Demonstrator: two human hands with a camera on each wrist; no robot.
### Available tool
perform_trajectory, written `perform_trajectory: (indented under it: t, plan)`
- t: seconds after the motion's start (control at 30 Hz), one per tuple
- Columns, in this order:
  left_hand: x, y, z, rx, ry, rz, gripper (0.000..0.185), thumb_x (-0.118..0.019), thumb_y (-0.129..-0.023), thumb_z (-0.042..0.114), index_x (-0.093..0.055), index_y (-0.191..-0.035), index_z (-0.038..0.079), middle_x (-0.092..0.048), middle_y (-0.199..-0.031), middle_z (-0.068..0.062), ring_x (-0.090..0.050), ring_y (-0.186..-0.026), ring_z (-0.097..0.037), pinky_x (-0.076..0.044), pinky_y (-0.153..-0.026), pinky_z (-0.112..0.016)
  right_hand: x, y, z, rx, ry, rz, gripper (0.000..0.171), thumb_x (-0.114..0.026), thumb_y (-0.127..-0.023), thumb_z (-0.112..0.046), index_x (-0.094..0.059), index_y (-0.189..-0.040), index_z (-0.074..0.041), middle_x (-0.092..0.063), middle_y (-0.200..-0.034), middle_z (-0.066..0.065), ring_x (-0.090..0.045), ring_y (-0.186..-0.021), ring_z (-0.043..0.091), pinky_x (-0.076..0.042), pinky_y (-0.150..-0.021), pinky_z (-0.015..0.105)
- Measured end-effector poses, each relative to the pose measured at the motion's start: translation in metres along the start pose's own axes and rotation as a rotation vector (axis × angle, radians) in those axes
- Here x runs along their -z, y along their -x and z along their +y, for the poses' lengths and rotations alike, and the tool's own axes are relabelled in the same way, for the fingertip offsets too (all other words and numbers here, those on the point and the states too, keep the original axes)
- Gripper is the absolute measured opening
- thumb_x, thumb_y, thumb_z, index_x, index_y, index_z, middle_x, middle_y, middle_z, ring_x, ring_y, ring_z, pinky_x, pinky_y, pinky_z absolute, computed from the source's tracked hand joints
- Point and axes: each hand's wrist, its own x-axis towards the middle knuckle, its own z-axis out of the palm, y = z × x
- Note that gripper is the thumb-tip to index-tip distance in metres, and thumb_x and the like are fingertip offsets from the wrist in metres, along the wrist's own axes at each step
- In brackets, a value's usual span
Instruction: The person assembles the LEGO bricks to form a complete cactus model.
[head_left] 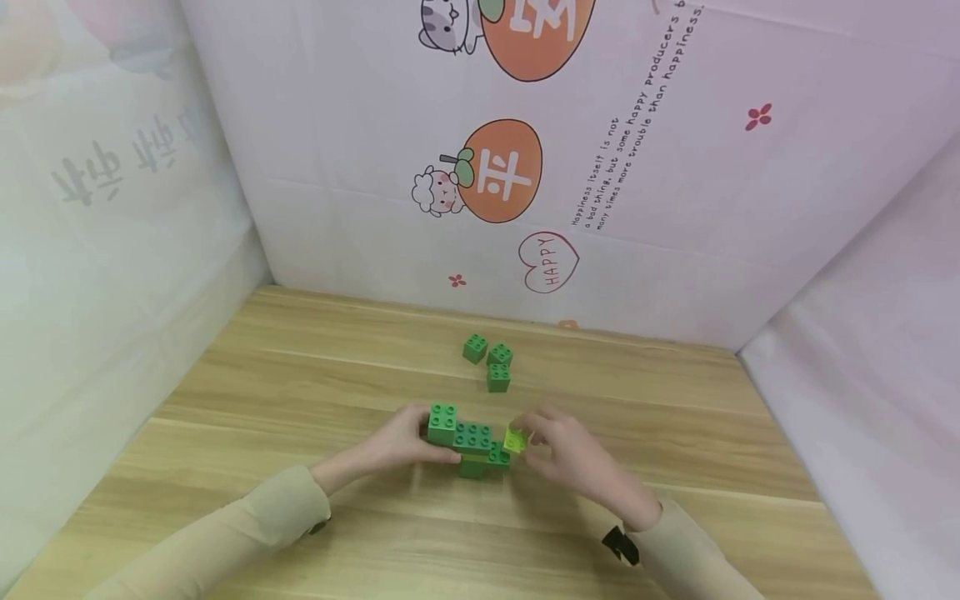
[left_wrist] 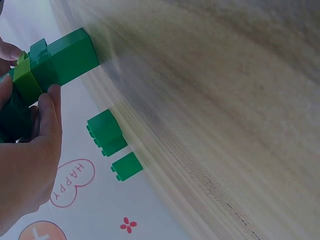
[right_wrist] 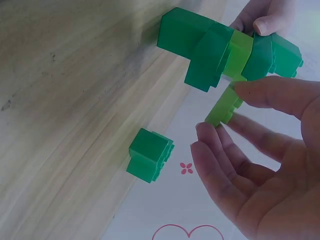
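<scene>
Both hands are at a stack of joined toy building bricks [head_left: 473, 437], dark green with one lime layer in the middle. My left hand [head_left: 408, 438] grips the stack from its left side, thumb in front. A brighter green brick [head_left: 442, 423] tops the stack's left end. Between the thumb and fingers of my right hand [head_left: 568, 450] is a thin lime brick [head_left: 514, 440], pinched just above the green step at the stack's right end. In the right wrist view that lime brick [right_wrist: 223, 106] sits close to the stack; whether they touch I cannot tell.
Behind the hands, loose green bricks stand on the wooden table: one at the left [head_left: 475, 348], one at the back right [head_left: 500, 354] and one in front of it [head_left: 498, 377]. A printed white cloth [head_left: 360, 183] hangs behind the table's far edge.
</scene>
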Motion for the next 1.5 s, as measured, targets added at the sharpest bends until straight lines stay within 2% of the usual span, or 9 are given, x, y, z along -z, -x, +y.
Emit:
perform_trajectory:
  t: [0.27,0.53,0.77,1.0,1.17,1.5]
  plan:
    - [0.000,0.000,-0.001,0.003,-0.001,-0.007,0.044,-0.083,-0.079,0.023,-0.068,-0.118,0.008,-0.075,-0.114,-0.008,-0.069,-0.104,-0.017,-0.056,-0.096,-0.032,-0.002,0.004,-0.002,0.049,0.027,-0.011,0.037,-0.076,-0.078,-0.003,-0.069,-0.114,-0.004,-0.071,-0.107,0.009,-0.068,-0.090,0.021,-0.061,-0.078,0.027]
    - [-0.001,-0.002,-0.005,0.015,0.047,-0.012,0.058,-0.082,-0.080,0.024,-0.061,-0.131,0.008,-0.069,-0.128,-0.010,-0.064,-0.118,-0.025,-0.050,-0.106,-0.046,-0.005,0.004,-0.001,0.063,0.014,-0.029,0.037,-0.078,-0.078,-0.003,-0.070,-0.114,-0.005,-0.071,-0.106,0.007,-0.068,-0.093,0.022,-0.061,-0.081,0.029]
    - [-0.001,-0.002,-0.007,0.000,0.050,-0.041,0.055,-0.083,-0.079,0.024,-0.064,-0.130,0.012,-0.071,-0.124,-0.008,-0.066,-0.114,-0.023,-0.052,-0.104,-0.044,-0.006,0.003,-0.001,0.070,-0.002,-0.038,0.037,-0.076,-0.079,-0.002,-0.070,-0.115,-0.004,-0.070,-0.105,0.007,-0.068,-0.093,0.020,-0.061,-0.080,0.027]
    - [-0.002,-0.005,-0.011,-0.012,0.089,-0.068,0.059,-0.083,-0.079,0.020,-0.061,-0.134,0.010,-0.067,-0.132,-0.008,-0.062,-0.122,-0.027,-0.046,-0.110,-0.048,-0.006,0.003,0.000,0.074,-0.020,-0.040,0.037,-0.076,-0.079,-0.001,-0.070,-0.115,-0.003,-0.070,-0.104,0.008,-0.068,-0.091,0.020,-0.061,-0.080,0.026]
    - [-0.003,-0.008,-0.012,-0.023,0.119,-0.097,0.053,-0.083,-0.080,0.020,-0.065,-0.129,0.012,-0.069,-0.128,-0.007,-0.064,-0.120,-0.024,-0.047,-0.111,-0.046,-0.006,0.003,0.000,0.079,-0.031,-0.037,0.037,-0.075,-0.079,0.000,-0.070,-0.115,-0.002,-0.069,-0.104,0.009,-0.068,-0.091,0.022,-0.062,-0.079,0.028]
    - [-0.005,-0.010,-0.014,-0.005,0.114,-0.066,0.044,-0.083,-0.080,0.020,-0.068,-0.120,0.011,-0.073,-0.120,-0.007,-0.068,-0.114,-0.021,-0.050,-0.107,-0.042,-0.005,0.004,0.000,0.057,-0.063,-0.040,0.037,-0.073,-0.079,0.000,-0.070,-0.116,-0.002,-0.069,-0.105,0.010,-0.069,-0.091,0.023,-0.062,-0.079,0.028]
